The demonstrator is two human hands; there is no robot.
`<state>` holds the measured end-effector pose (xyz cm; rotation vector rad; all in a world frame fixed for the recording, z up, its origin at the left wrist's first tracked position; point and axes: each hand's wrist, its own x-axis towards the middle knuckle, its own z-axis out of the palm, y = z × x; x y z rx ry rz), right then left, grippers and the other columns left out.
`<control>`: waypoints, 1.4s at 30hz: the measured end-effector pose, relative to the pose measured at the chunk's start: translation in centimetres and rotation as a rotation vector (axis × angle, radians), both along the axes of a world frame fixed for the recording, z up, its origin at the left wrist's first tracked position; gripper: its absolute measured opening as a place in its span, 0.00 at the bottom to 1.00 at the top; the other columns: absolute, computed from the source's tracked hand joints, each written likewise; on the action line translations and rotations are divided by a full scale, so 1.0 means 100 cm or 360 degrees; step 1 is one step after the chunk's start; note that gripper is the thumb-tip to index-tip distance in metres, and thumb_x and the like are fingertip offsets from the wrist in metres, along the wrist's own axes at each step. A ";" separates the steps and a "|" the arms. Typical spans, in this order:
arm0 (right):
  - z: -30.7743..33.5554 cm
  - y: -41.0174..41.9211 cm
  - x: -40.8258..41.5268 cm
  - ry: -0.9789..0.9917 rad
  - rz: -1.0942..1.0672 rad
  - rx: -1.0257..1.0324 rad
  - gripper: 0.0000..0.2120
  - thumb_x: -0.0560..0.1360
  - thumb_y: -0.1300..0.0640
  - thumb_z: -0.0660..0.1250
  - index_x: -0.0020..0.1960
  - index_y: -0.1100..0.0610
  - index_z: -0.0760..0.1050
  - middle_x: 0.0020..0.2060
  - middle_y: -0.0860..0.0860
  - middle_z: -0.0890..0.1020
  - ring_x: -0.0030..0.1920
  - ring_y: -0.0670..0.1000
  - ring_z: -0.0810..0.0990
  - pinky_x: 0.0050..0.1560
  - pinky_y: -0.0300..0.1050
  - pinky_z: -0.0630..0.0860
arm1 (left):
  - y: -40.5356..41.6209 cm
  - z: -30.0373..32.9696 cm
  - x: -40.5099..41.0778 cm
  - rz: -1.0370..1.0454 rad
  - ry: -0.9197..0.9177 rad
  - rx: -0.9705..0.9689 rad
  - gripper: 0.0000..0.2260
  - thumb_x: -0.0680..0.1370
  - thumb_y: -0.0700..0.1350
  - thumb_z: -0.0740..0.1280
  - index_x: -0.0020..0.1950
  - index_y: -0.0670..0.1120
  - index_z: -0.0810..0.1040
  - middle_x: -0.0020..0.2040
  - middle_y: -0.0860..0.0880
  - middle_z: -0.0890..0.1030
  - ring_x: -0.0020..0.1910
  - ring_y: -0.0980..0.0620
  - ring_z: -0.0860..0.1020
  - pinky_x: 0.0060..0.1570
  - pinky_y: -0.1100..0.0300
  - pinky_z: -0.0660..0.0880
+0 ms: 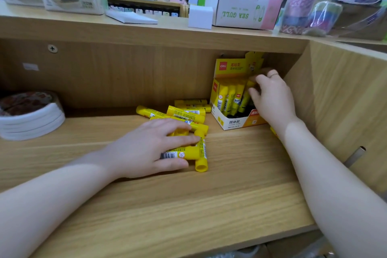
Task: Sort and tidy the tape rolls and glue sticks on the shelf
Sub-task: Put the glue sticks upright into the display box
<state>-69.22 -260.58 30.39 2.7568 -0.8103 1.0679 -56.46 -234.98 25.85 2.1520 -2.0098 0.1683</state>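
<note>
Several yellow glue sticks (186, 114) lie loose in a pile on the wooden shelf (209, 205), left of a yellow and white display box (234, 122) that holds more sticks standing upright. My left hand (150, 148) lies over the front of the pile, its fingers closed around a few glue sticks. My right hand (271, 98) reaches into the box's right side, with its fingertips on an upright glue stick (244, 101). A stack of tape rolls (29, 115) in clear wrap sits at the shelf's far left.
The shelf's side wall (345, 100) rises close to the right of the box, with a metal peg (356, 155) sticking out of it. The upper shelf carries white cartons (243, 9), a paper pad (132, 16) and wrapped coloured tape rolls (307, 12).
</note>
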 end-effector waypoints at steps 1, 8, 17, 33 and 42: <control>-0.001 -0.001 0.001 -0.0020 0.0035 -0.0037 0.12 0.77 0.60 0.63 0.58 0.62 0.77 0.49 0.61 0.75 0.45 0.64 0.76 0.45 0.51 0.71 | 0.001 0.001 0.000 -0.0007 0.0006 -0.0003 0.32 0.74 0.71 0.42 0.70 0.57 0.67 0.70 0.54 0.67 0.69 0.55 0.64 0.66 0.57 0.60; 0.015 0.006 -0.006 0.0374 0.0020 -0.0133 0.20 0.74 0.67 0.58 0.64 0.57 0.75 0.56 0.59 0.77 0.57 0.62 0.74 0.58 0.53 0.67 | 0.003 0.000 -0.001 -0.0044 -0.0027 -0.0031 0.25 0.76 0.68 0.47 0.69 0.61 0.64 0.69 0.52 0.69 0.66 0.49 0.69 0.63 0.56 0.61; 0.020 0.033 -0.053 0.0214 -0.0060 0.0072 0.07 0.77 0.59 0.60 0.53 0.56 0.74 0.51 0.55 0.76 0.48 0.59 0.76 0.42 0.48 0.73 | 0.001 -0.001 -0.002 -0.0053 -0.0043 -0.0061 0.28 0.75 0.69 0.45 0.69 0.59 0.67 0.68 0.51 0.70 0.66 0.47 0.70 0.63 0.55 0.60; 0.009 0.035 -0.043 0.0967 -0.0150 0.0675 0.10 0.75 0.56 0.66 0.56 0.54 0.73 0.52 0.55 0.77 0.46 0.54 0.76 0.43 0.43 0.72 | 0.002 0.002 -0.005 0.0025 -0.0056 0.0068 0.36 0.68 0.75 0.36 0.71 0.65 0.58 0.73 0.56 0.61 0.71 0.54 0.60 0.66 0.62 0.55; 0.022 0.022 -0.029 -0.0633 0.0294 0.0428 0.05 0.75 0.61 0.66 0.50 0.59 0.72 0.45 0.53 0.77 0.42 0.50 0.75 0.43 0.41 0.71 | 0.002 0.004 -0.006 -0.0020 -0.0052 0.0022 0.35 0.71 0.73 0.38 0.71 0.61 0.63 0.72 0.52 0.65 0.70 0.50 0.64 0.64 0.59 0.56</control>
